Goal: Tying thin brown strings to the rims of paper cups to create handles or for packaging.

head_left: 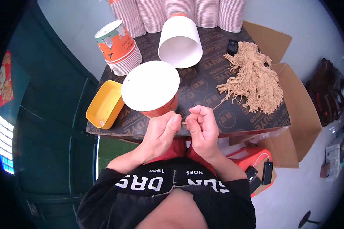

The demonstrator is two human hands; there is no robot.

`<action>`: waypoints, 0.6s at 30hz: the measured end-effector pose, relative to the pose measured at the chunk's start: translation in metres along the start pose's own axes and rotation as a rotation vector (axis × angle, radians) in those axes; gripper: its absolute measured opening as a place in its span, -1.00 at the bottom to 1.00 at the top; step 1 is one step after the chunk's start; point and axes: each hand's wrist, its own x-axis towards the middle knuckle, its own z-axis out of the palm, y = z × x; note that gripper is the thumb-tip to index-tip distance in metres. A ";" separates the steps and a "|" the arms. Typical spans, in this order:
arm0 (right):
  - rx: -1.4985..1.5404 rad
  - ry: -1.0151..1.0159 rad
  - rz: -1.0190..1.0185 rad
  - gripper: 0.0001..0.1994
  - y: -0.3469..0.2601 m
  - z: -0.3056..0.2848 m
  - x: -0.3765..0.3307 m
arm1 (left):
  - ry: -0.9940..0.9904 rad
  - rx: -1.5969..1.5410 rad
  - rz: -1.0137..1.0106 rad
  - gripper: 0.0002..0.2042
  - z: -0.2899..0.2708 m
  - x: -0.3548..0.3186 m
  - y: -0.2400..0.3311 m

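Close together over the table's near edge, my left hand [162, 131] and my right hand [203, 129] are both closed on a tan cord [184, 123]. A short piece of it shows between the fingers. Past my right hand, the cord runs up to a heap of tan cords [256, 82] at the table's right. Just beyond my left hand stands an orange printed paper bucket [150, 86], its round white face turned up with a small dark hole near the left edge. My left fingers are close to its wall; whether they touch it, I cannot tell.
A yellow tray [99, 119] sits at the left. Behind it is a stack of printed buckets [118, 47]. One white-lined bucket [179, 42] lies with its mouth toward me. Tall bucket stacks [179, 7] line the back. An open cardboard box [302, 110] stands right of the table.
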 end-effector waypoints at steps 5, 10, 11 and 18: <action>-0.211 0.047 -0.233 -0.75 0.007 0.007 -0.002 | -0.053 -0.124 -0.083 -0.62 0.006 0.004 -0.008; -0.314 0.066 -0.279 -0.75 0.006 0.003 0.002 | -0.025 -0.157 -0.119 -0.77 0.003 0.002 -0.011; -0.344 0.028 -0.283 -0.79 0.002 -0.001 0.004 | -0.026 -0.156 -0.118 -0.77 0.002 0.002 -0.009; -0.325 -0.061 -0.116 -0.92 -0.010 -0.004 0.001 | -0.063 0.168 -0.033 -0.86 -0.009 -0.001 0.006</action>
